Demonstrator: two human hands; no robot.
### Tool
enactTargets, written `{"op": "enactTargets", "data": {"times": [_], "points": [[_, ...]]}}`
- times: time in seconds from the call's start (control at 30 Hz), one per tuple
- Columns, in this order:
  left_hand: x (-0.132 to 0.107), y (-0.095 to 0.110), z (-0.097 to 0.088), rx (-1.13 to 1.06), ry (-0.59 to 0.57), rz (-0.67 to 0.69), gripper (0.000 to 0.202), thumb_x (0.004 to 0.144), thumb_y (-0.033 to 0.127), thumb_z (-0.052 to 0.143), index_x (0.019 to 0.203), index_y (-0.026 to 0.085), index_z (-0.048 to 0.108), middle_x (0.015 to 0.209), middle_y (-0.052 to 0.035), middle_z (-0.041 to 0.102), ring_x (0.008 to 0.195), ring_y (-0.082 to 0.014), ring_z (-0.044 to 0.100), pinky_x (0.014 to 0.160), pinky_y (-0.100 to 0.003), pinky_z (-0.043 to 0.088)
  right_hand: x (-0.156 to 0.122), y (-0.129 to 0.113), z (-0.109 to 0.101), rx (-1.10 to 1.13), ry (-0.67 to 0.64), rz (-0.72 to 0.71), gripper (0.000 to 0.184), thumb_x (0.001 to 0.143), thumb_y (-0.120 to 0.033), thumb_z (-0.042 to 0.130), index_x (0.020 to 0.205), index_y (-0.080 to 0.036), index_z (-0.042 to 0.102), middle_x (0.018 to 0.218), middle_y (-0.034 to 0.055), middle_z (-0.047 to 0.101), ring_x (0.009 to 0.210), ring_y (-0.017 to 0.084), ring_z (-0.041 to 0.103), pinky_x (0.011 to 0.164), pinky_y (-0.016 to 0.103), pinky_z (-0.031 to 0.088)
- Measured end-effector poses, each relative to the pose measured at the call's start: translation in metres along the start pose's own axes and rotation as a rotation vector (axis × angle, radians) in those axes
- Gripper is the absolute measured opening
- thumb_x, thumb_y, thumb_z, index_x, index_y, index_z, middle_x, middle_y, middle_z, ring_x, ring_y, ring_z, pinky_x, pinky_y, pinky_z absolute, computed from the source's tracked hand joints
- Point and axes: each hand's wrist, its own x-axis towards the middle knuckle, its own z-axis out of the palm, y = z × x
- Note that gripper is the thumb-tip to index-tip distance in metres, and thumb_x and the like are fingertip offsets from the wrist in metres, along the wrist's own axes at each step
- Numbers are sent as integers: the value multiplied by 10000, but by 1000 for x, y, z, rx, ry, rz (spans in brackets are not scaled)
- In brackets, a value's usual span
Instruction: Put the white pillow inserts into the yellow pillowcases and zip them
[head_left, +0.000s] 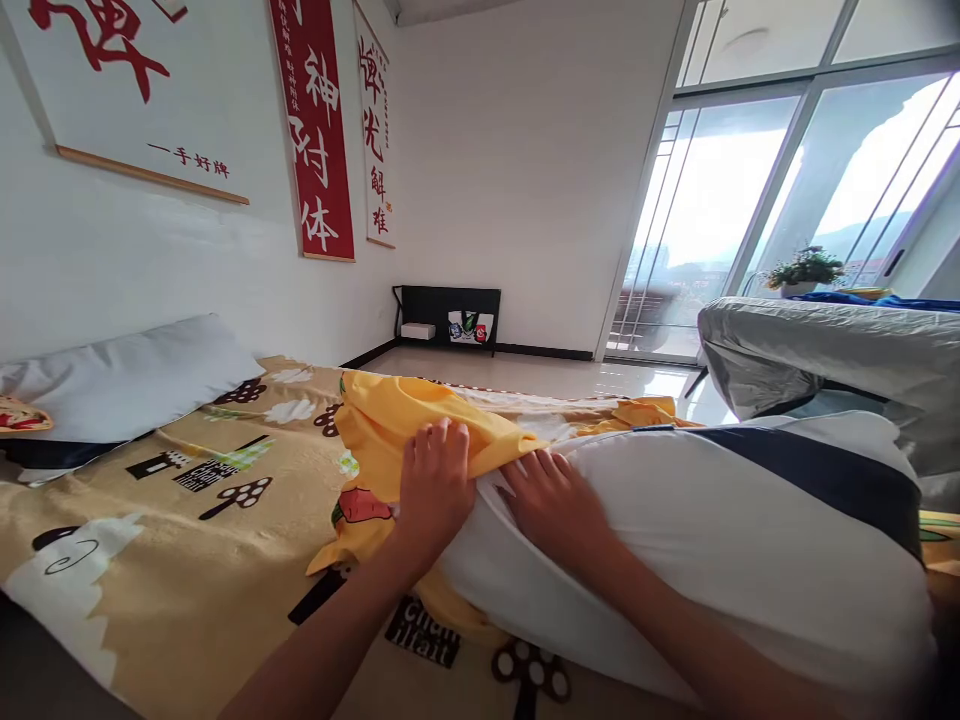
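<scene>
A white pillow (720, 500) with a dark navy band lies on the bed in front of me. Over its left end is a yellow pillowcase (390, 425) with a carrot print, its fabric bunched and loose. My left hand (439, 475) is closed on the pillowcase, fingers curled over the cloth. At the pillow's left end, my right hand (559, 510) has its fingers bent around the white fabric, right beside the pillowcase's edge. The fingertips of both hands are partly hidden by folds. More yellow cloth (645, 410) shows behind the pillow.
Under everything spreads a tan printed bed cover (225, 560). Another white pillow (142, 375) lies at the far left against the wall. A grey covered table (840, 345) with a potted plant (806, 268) stands by the window. Against the back wall is a low black shelf (424, 310).
</scene>
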Motion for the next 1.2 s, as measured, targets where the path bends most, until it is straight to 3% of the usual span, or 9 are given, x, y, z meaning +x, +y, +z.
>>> {"op": "enactTargets", "data": {"times": [0.13,0.2,0.4,0.5,0.6,0.77,0.93,1.1,1.2], "points": [[13,-17,0,-27,-155,-114,284,829,55,412,1031,166,579,967,-91,617,906,-258,541,747,-374,452,5,0,-13,43,-20,-5,388,897,-344,513,1252,-185,514,1051,110,600,922,260,519,798,378,372],[14,-21,0,-109,-145,-141,297,801,37,426,1026,168,569,961,-80,614,924,-247,538,758,-358,455,7,1,-16,34,-14,-13,408,894,-350,521,1269,-191,500,1060,111,595,929,263,521,799,382,381],[17,18,-8,-253,13,-30,233,765,31,455,900,197,549,886,-53,588,852,-223,510,709,-328,437,17,-5,-7,20,87,-58,215,842,-87,488,976,-154,641,874,96,634,801,230,539,740,350,408],[17,41,-4,-285,77,77,195,793,38,454,865,197,540,850,-48,575,804,-209,496,678,-318,426,14,-3,7,52,157,-101,212,841,-66,480,817,-147,675,777,101,649,761,229,546,745,353,418],[2,39,5,-279,149,231,174,841,56,442,907,184,539,823,-44,559,771,-198,480,662,-311,416,3,8,14,85,141,-86,231,856,-79,486,773,-160,686,750,91,656,743,219,561,734,346,428],[-29,7,11,-217,185,228,152,859,71,444,924,169,542,805,-46,541,758,-193,475,671,-302,411,-1,42,-22,483,0,-11,233,895,-347,538,1004,-213,695,1026,88,683,938,234,605,819,357,467],[-38,4,5,-320,196,302,176,847,69,422,914,169,551,795,-46,550,749,-186,464,683,-300,398,58,79,-56,762,2,325,353,922,-430,445,980,-204,710,898,56,727,838,212,661,810,352,487],[-41,8,0,-331,177,347,195,857,90,423,970,162,565,808,-55,574,743,-187,459,688,-317,395,121,59,-18,749,-469,44,554,822,-489,587,1294,-201,544,1199,87,651,1055,241,609,882,350,463],[-46,-10,-13,-334,25,430,197,885,199,479,1060,158,559,907,-68,608,828,-197,501,775,-345,429,126,43,2,807,-606,-15,489,872,-548,493,1186,-191,608,1121,90,674,961,215,623,798,309,468]]}}
